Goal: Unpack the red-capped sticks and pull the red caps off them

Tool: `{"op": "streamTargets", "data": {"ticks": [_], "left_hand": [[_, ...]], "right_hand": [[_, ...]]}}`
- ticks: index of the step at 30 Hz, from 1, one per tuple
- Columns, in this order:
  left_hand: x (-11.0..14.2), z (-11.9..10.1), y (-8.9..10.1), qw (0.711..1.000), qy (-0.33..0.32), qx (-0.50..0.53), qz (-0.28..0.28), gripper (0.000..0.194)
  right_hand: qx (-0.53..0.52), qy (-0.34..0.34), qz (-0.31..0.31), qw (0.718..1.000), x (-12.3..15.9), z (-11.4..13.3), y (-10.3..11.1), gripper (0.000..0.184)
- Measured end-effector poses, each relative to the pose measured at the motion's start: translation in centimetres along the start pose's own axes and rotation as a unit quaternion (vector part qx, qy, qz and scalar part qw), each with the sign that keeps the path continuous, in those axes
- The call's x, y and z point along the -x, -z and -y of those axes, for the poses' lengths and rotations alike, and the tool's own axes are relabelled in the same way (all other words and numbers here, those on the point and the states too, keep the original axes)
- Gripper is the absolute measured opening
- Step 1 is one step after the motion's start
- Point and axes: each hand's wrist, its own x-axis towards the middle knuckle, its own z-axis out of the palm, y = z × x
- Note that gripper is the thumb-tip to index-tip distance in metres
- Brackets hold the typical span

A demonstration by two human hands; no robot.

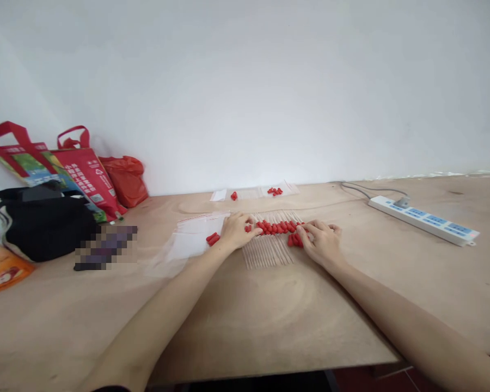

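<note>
A row of small red capsule-shaped pieces [278,227] runs across a bed of thin pale sticks [267,253], which lie side by side on the wooden table. My left hand [237,230] is at the row's left end, thumb and fingers curled about the red pieces there. At the right end, my right hand [323,242] has its thumb and forefinger closed on the last pieces. Its fingertips partly hide that end. A few loose red pieces [294,240] lie under the right hand, and another loose group [213,238] lies beside the left wrist.
Clear plastic bags [179,245] lie left of the sticks. More sticks and red pieces [275,191] rest near the wall. A power strip [424,219] with a plugged cable is at right. Shopping bags [85,177], a black bag [41,223] and an orange pouch [4,267] stand left.
</note>
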Motion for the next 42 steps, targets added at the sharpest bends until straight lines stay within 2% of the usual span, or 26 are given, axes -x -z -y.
{"op": "streamTargets", "data": {"ticks": [4,8,11,14,17,20,22,27,31,35,39,42], "left_hand": [[-1.1,-1.2,-1.4,0.997,-0.062,-0.049,0.004,0.032],[-1.3,-1.5,-1.9,0.991,-0.111,-0.072,-0.015,0.012],[-0.7,-1.5,-1.5,0.992,-0.096,-0.07,-0.043,0.015],[0.7,-1.0,-0.4,0.992,-0.06,-0.04,-0.108,0.019],[3.0,-0.3,0.7,0.979,-0.005,0.098,-0.18,0.02],[5.4,0.5,1.2,0.961,0.02,0.237,-0.139,0.023],[6.6,0.7,1.1,0.957,-0.011,0.263,-0.122,0.021],[7.4,0.4,0.4,0.953,-0.133,0.245,-0.122,0.014],[7.4,0.0,0.1,0.945,-0.194,0.242,-0.104,0.013],[7.8,-0.3,0.4,0.951,-0.202,0.206,-0.108,0.016],[7.9,-0.8,0.5,0.974,-0.178,0.115,-0.079,0.036],[7.6,-1.1,0.1,0.973,-0.203,0.084,-0.065,0.022]], "right_hand": [[0.001,-0.002,-0.006,1.0,-0.1,-0.2,-0.1,0.033],[0.0,-0.003,-0.001,1.0,-0.1,-0.1,-0.3,0.032],[-0.008,-0.003,0.004,1.0,-0.1,-0.1,-0.3,0.029],[-0.022,0.005,0.001,1.0,-0.1,-0.1,-0.2,0.026],[-0.053,0.035,0.0,0.998,-0.1,0.2,-0.2,0.024],[-0.061,0.087,0.004,0.994,0.1,1.0,0.1,0.034],[-0.046,0.127,0.012,0.991,0.3,1.8,0.4,0.041],[-0.027,0.221,0.043,0.974,0.7,3.4,1.1,0.038],[-0.042,0.246,0.053,0.967,1.0,3.9,0.6,0.025],[-0.067,0.261,0.046,0.962,1.2,4.1,0.1,0.02],[-0.07,0.275,0.036,0.958,1.4,4.4,0.2,0.018],[-0.074,0.294,0.019,0.953,1.5,4.6,0.3,0.016]]}}
